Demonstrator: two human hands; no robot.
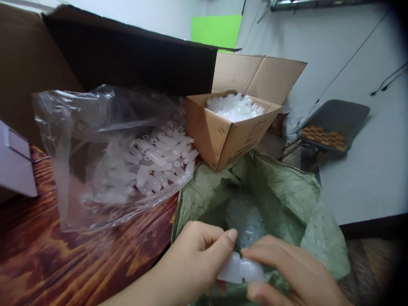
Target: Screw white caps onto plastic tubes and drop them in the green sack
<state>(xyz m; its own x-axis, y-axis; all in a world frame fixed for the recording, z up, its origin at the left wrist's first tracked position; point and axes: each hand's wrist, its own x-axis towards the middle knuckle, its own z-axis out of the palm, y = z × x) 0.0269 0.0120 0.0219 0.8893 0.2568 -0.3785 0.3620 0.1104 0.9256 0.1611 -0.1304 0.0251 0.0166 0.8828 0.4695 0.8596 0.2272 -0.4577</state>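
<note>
Over the mouth of a green woven sack (287, 182), my left hand (199, 255) is closed around a small translucent white plastic tube (231, 268). My right hand (283, 272) has its thumb and fingers closed round the clear rounded cap (251, 270) at the tube's other end. The cap sits against the tube, slightly blurred. Down inside the sack lies a heap of clear plastic pieces (245, 216). To the left, a clear plastic bag (79, 127) lies open on the table with many similar loose white tubes (159, 159) in it.
A cardboard box (207, 131) full of clear-white plastic pieces (237, 106) stands behind the sack. A big dark carton panel (134, 55) rises behind the bag. The brown wooden table (63, 255) is at left. A folding chair (338, 123) stands by the right wall.
</note>
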